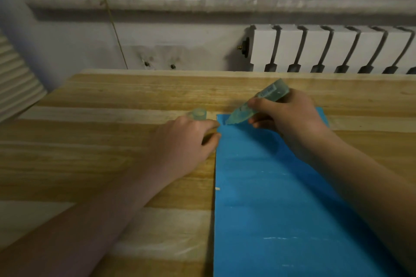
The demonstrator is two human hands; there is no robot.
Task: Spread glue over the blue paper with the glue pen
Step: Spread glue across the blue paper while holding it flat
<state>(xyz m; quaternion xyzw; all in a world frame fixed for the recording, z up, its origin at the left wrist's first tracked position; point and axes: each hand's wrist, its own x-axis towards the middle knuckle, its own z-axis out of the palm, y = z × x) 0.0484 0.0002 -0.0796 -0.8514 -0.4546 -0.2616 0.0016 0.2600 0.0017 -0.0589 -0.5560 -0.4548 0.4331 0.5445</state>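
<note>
Pressing the glue pen [252, 105] tip onto the blue paper [270, 198] near its far-left corner.

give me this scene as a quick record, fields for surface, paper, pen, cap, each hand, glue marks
surface: wooden table
paper: blue paper flat on the table, running from the near edge to mid-table
pen: glue pen tilted, tip down on the paper's far left corner
cap: translucent cap on the table just left of that corner
right hand: right hand gripping the pen
left hand: left hand fingertips pressing the paper's left edge near the corner
glue marks: a few faint pale streaks lower on the paper
background: white radiator behind the table
</note>
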